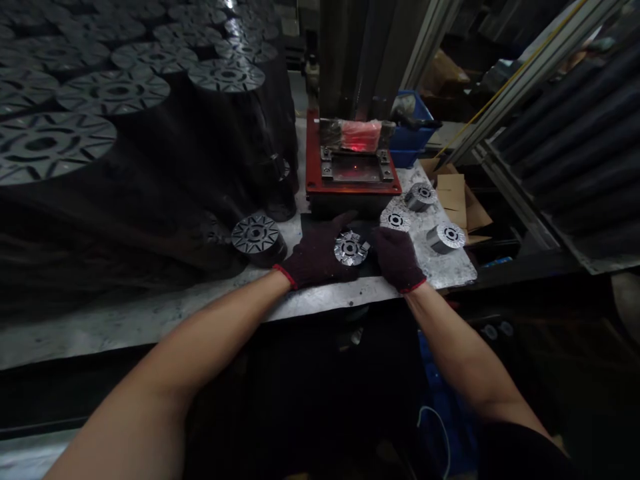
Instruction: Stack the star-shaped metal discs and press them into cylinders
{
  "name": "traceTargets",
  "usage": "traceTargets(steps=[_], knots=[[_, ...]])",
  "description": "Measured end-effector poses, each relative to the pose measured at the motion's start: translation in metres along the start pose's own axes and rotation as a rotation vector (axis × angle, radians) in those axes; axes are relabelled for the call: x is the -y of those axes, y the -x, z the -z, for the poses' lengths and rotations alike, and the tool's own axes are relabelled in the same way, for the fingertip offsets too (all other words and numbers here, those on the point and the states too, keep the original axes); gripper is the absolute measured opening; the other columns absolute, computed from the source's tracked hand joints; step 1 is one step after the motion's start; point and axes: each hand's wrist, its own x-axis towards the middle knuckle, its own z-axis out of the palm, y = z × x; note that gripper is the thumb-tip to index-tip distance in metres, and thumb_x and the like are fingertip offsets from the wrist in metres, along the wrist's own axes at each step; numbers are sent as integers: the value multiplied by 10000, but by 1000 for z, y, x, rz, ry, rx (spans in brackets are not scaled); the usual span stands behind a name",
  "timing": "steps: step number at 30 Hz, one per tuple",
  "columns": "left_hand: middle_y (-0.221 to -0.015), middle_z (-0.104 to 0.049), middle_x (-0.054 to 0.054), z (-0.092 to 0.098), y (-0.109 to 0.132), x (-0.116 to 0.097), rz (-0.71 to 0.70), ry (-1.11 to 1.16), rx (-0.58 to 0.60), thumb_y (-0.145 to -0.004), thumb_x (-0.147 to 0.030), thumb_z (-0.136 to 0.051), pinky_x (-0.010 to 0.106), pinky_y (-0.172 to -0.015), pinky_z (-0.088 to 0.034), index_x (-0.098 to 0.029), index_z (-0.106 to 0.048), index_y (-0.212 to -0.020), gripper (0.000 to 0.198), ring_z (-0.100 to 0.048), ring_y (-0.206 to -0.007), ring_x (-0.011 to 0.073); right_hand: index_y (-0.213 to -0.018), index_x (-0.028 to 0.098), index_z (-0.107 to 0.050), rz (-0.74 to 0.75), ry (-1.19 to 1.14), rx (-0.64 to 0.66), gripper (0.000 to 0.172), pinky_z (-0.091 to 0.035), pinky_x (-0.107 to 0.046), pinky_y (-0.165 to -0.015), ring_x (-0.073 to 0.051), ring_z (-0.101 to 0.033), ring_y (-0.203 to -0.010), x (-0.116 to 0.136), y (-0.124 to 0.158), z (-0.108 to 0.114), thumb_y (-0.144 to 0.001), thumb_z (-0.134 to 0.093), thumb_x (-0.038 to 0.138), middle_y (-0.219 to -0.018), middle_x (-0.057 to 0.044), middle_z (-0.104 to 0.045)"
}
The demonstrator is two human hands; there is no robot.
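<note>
Red steel press bed (pixel 350 189) under a grey column, blue plastic crate (pixel 413 137) behind it, brown cardboard sheets (pixel 453 200) (flaps creased) past the bench corner, tall dark stacks of slotted steel discs (pixel 113 92)

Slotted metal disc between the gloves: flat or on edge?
Flat: the slotted metal disc faces up, central hole showing, between the left hand and right hand.

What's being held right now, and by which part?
The left hand and right hand, in dark knit gloves, flank a slotted metal disc at opposite sides of its rim; whether they grip it or it rests there cannot be told.
</note>
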Motion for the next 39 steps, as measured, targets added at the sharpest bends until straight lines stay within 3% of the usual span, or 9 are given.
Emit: traceTargets(steps=[6,11,16,18,20,22,25,28,39], knots=[[-1602,-684,136,-2,0,1,3,-10,1,-632,-408,-1043,524,-1173,-599,-264,-434,-1756,1286,-693,-1418,412,-807,251,-796,54,87,14,339,-653,-439,-784,-268,-764,-810,7,2,5,-1061,-617,387,-808,-47,-805],[-1595,-690,134,-1,1,3,-48,17,-18,-675,-440,-1038,516,-1192,-589,-252,-437,-1752,1248,-689,-1427,400,-1172,267,-861,325,384,229,263,-654,-480,-999,-307,-784,-1070,38,-1,27,-1073,-629,344,-1150,-89,-861],[-1625,-667,119,5,6,2,-49,72,18,-733,-418,-1000,506,-1190,-596,-268,-387,-1774,1217,-683,-1440,385,-1442,258,-743,550,601,120,415,-442,-610,-1299,-369,-611,-1463,61,-89,38,-1046,-707,379,-1555,-93,-706],[-1621,-668,116,6,6,2,-30,75,31,-745,-435,-991,501,-1181,-604,-276,-354,-1789,1233,-687,-1434,384,-1386,241,-759,619,646,187,400,-415,-631,-1304,-379,-599,-1468,60,-126,37,-1036,-730,432,-1523,-85,-713],[-1605,-678,121,6,6,2,-21,67,29,-711,-437,-1009,512,-1161,-615,-275,-347,-1793,1278,-686,-1430,400,-1283,230,-793,649,651,223,344,-442,-596,-1271,-354,-636,-1407,56,-139,35,-1064,-690,474,-1425,-79,-751],[-1591,-685,134,5,5,3,-39,64,16,-671,-427,-1024,526,-1162,-612,-252,-372,-1782,1300,-679,-1433,417,-1170,223,-812,587,591,139,349,-500,-514,-1192,-303,-691,-1289,52,-122,32,-1120,-590,487,-1288,-83,-794],[-1606,-675,137,2,4,3,-69,58,-6,-661,-411,-1016,528,-1188,-596,-247,-413,-1760,1264,-669,-1449,412,-938,234,-787,318,353,-31,455,-558,-384,-896,-225,-731,-936,43,-64,24,-1158,-468,472,-952,-57,-813],[-1632,-655,146,0,4,1,-47,20,-9,-667,-389,-1002,528,-1216,-581,-243,-431,-1750,1233,-660,-1467,409,-766,239,-724,99,145,28,455,-488,-349,-696,-203,-675,-723,26,-16,13,-1100,-518,468,-757,-22,-762],[-1610,-672,157,-2,3,0,-35,-10,-16,-691,-422,-976,516,-1188,-600,-218,-441,-1747,1201,-695,-1421,402,-847,237,-803,135,79,14,424,-556,-357,-817,-224,-749,-820,5,6,-3,-1084,-516,439,-890,-66,-841]])
